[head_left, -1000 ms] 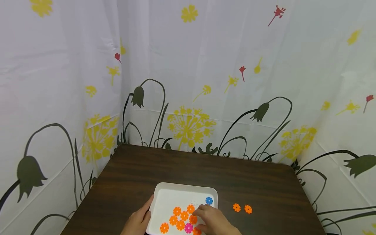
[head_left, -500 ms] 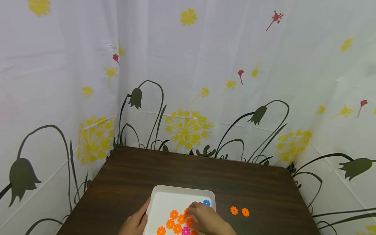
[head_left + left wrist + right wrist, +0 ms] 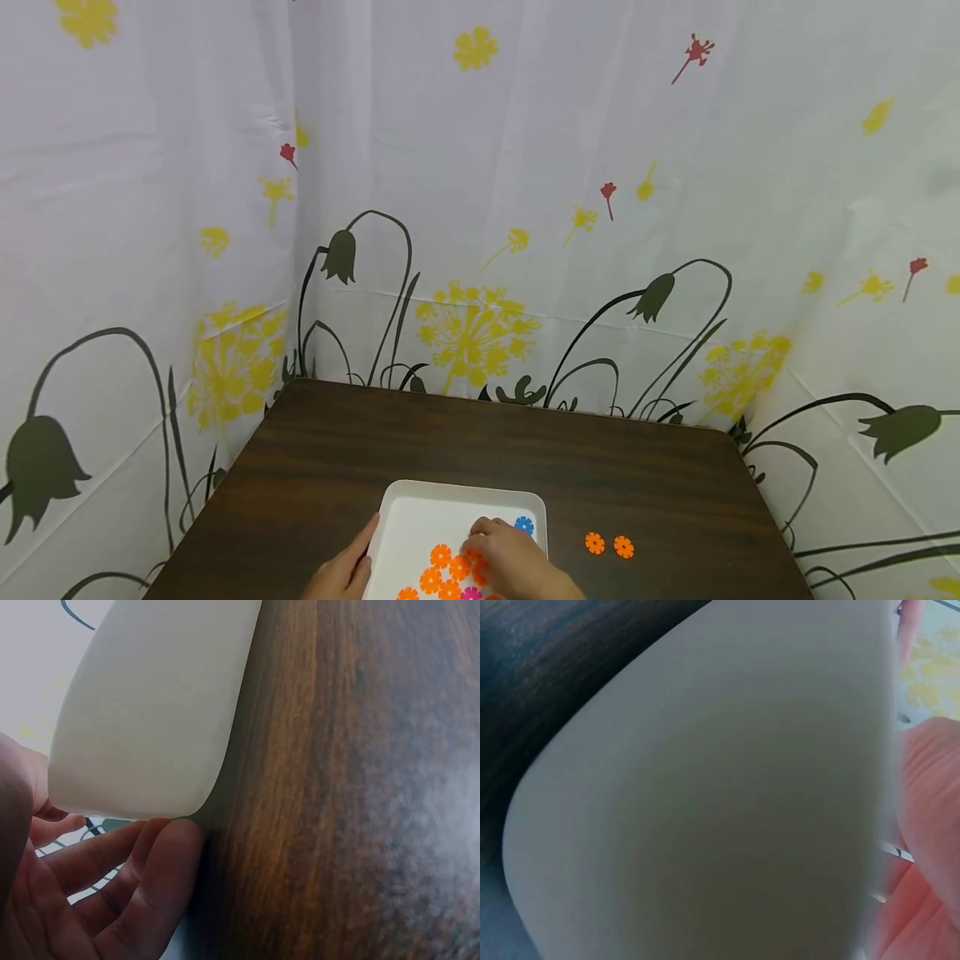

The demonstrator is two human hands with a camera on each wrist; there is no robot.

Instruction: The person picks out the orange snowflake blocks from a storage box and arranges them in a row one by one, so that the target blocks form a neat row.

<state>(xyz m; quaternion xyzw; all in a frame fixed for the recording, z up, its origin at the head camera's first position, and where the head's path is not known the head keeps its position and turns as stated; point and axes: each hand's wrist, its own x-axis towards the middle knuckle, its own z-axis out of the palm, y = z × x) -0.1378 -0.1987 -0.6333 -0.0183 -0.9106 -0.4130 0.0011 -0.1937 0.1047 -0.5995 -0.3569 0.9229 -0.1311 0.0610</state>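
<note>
A white rectangular tray (image 3: 420, 512) lies on the dark wooden table, its near part cut off by the frame. My left hand (image 3: 339, 575) grips its left side; in the left wrist view, bent fingers (image 3: 169, 877) press against the pale tray wall (image 3: 150, 712). Over the tray's right half, my right hand (image 3: 517, 562) reaches down with curled fingers among the flower-shaped plastic discs. Whatever is at its fingertips is hidden. Orange discs (image 3: 431, 581), a pink disc (image 3: 471, 593) and a blue disc (image 3: 524, 525) lie in the tray. The tray wall (image 3: 727, 787) fills most of the right wrist view.
Two orange discs (image 3: 609, 545) lie on the table to the right of the tray. The brown table (image 3: 645, 467) reaches back to a white curtain (image 3: 465, 150) printed with flowers, which surrounds it on the visible sides.
My right hand has moved slightly left and farther into the tray, covering the spot where pale pieces showed. The left hand stays at the tray's side. The head view has shifted a little.
</note>
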